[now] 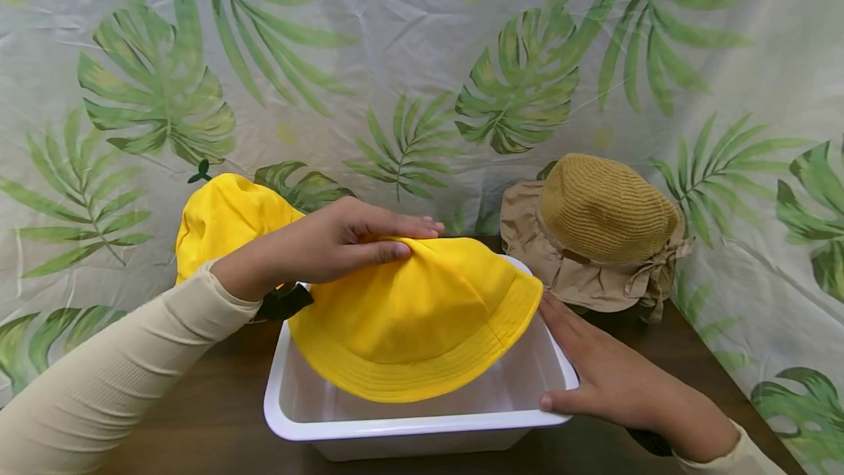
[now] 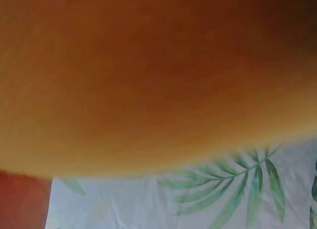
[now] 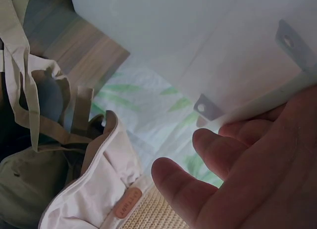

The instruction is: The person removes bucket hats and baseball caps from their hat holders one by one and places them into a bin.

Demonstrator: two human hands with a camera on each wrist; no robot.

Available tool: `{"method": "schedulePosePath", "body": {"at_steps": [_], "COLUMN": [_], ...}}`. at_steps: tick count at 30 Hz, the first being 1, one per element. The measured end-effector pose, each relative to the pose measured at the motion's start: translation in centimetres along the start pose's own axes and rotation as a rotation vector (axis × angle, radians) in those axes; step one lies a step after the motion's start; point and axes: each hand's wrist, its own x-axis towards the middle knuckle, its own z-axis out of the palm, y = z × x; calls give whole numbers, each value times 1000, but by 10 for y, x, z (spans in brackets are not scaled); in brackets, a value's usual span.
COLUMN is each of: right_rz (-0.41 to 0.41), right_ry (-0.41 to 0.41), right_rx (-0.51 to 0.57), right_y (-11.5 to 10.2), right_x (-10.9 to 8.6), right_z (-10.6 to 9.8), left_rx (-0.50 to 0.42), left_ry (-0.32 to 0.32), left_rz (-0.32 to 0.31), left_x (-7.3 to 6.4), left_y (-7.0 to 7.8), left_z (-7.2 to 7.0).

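My left hand [image 1: 336, 240] pinches the crown of a yellow brimmed hat [image 1: 422, 314] between thumb and fingers. The hat hangs tilted over a white plastic bin [image 1: 369, 427], its brim towards me. In the left wrist view a blurred yellow-orange surface [image 2: 148, 90] fills most of the picture. At the bin's right side, my right hand [image 1: 613, 372] touches the rim with its thumb, fingers extended along the edge close to the hat's brim. The right wrist view shows the right fingers [image 3: 218, 155] against the bin's outer wall [image 3: 173, 31].
Behind my left arm stands another yellow hat [image 1: 224, 218] with a small green sprout on top. Back right, a tan knit hat [image 1: 606, 207] sits on a beige hat [image 1: 527, 233] with ties. A leaf-patterned sheet [image 1: 409, 42] hangs behind the dark wooden table [image 1: 198, 402].
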Motion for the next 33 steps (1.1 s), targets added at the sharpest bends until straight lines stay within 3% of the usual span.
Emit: {"method": "schedulePosePath", "body": {"at_steps": [5,14,26,33], "right_rz": [-5,1,6,16], "right_ry": [13,1,-6,-16], "right_rx": [-31,-11,-9,-4], "right_y": [0,2,2,2], "right_x": [0,-1,-4,-4], "right_z": [0,0,2,1], "left_rx": [-20,-18,25,4], "left_ry": [-19,-22,-92,-145], "left_rz": [40,13,-14,-25], "left_x": [-3,-9,2,8], "left_y": [3,-3,-14,-18], "left_z": [4,13,26,36]}}
